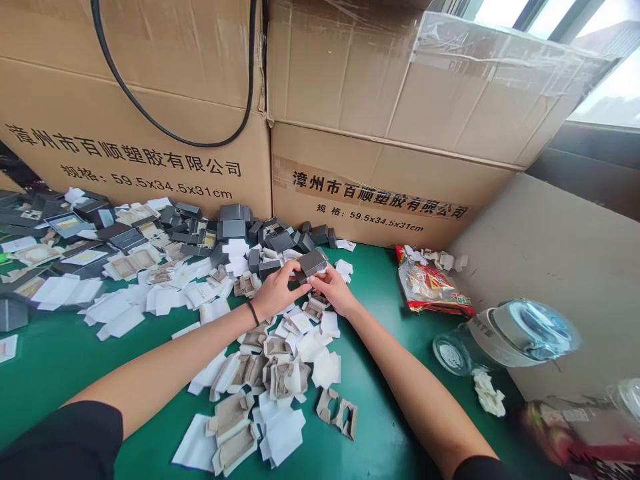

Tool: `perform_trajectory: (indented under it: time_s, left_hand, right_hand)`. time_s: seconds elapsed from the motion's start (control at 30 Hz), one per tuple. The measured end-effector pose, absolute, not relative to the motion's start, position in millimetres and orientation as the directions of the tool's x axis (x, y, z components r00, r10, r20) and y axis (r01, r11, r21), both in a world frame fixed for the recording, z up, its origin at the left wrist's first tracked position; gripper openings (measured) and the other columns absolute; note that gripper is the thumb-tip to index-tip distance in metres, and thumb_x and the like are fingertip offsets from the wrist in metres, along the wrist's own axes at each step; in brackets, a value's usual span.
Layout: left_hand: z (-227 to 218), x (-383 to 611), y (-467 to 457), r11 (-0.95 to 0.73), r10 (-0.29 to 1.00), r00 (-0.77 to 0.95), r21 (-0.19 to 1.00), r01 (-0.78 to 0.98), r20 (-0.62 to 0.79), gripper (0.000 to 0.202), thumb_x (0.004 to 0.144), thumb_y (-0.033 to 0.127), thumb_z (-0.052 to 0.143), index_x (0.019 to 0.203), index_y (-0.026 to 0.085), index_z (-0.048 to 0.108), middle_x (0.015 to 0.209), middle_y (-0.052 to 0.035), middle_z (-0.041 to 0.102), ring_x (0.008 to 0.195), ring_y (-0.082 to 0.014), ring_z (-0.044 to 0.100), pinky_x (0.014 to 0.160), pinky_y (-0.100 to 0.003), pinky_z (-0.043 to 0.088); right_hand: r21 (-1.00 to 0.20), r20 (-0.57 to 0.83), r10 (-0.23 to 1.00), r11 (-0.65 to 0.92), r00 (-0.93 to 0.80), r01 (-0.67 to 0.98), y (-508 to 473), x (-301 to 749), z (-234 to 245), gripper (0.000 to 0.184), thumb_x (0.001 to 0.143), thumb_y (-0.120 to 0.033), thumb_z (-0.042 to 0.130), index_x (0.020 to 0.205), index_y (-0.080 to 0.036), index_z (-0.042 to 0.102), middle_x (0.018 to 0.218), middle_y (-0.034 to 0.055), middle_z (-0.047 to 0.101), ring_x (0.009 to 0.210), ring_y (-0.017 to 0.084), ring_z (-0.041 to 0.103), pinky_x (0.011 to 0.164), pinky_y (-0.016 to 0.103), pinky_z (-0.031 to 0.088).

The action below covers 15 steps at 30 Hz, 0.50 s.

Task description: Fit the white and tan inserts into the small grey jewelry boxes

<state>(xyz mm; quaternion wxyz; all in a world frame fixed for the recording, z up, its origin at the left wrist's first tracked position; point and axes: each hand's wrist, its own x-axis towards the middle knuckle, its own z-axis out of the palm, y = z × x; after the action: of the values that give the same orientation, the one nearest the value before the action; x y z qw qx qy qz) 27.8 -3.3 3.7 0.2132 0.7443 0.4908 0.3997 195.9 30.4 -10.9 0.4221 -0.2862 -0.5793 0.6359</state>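
Between my two hands is a small black box [311, 264], held up over the heap in the middle of the table. The fingers of my left hand [278, 291] grip its left side, and a dark band circles that wrist. My right hand [334, 288] pinches the box at its lower right edge. Under and in front of my hands lie grey cardboard inserts [234, 427] and folded white papers [283, 433]. More black boxes [233, 220] are piled just behind, some of them open. What is inside the held box cannot be seen.
Large brown cartons [370, 160] line the back of the green table [385, 413], with a black cable [175, 139] hanging before them. On the right are a red snack bag [433, 287], a clear bottle [505, 337] on its side, a crumpled tissue [489, 393] and a grey panel [565, 267].
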Motion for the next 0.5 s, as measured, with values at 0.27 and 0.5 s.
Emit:
perform_trajectory:
  time_s: [0.27, 0.5]
  left_hand:
    - [7.7, 18.6, -2.4, -0.466, 0.884, 0.229, 0.731, 0.499, 0.407, 0.035, 0.074, 0.036, 0.060, 0.102, 0.022, 0.044, 0.107, -0.0068, 0.060, 0.094, -0.0213, 0.062, 0.084, -0.036, 0.048]
    - [14.8, -15.8, -8.8, -0.106, 0.988, 0.089, 0.967, -0.231, 0.129, 0.048, 0.074, 0.025, 0.055, 0.119, 0.023, 0.037, 0.094, -0.0028, 0.058, 0.079, -0.0156, 0.060, 0.074, -0.034, 0.050]
  right_hand:
    - [-0.991, 0.126, 0.921, 0.097, -0.369, -0.097, 32.5, 198.8, -14.6, 0.024, 0.067, -0.029, 0.060, 0.089, -0.019, 0.056, 0.070, -0.0033, 0.051, 0.057, 0.009, 0.039, 0.052, 0.021, 0.033]
    - [-0.699, 0.361, 0.755, 0.607, -0.547, 0.377, 31.4, 204.7, -11.7, 0.015, 0.079, -0.031, 0.051, 0.076, -0.019, 0.059, 0.074, 0.0008, 0.055, 0.073, 0.015, 0.047, 0.067, 0.027, 0.038]
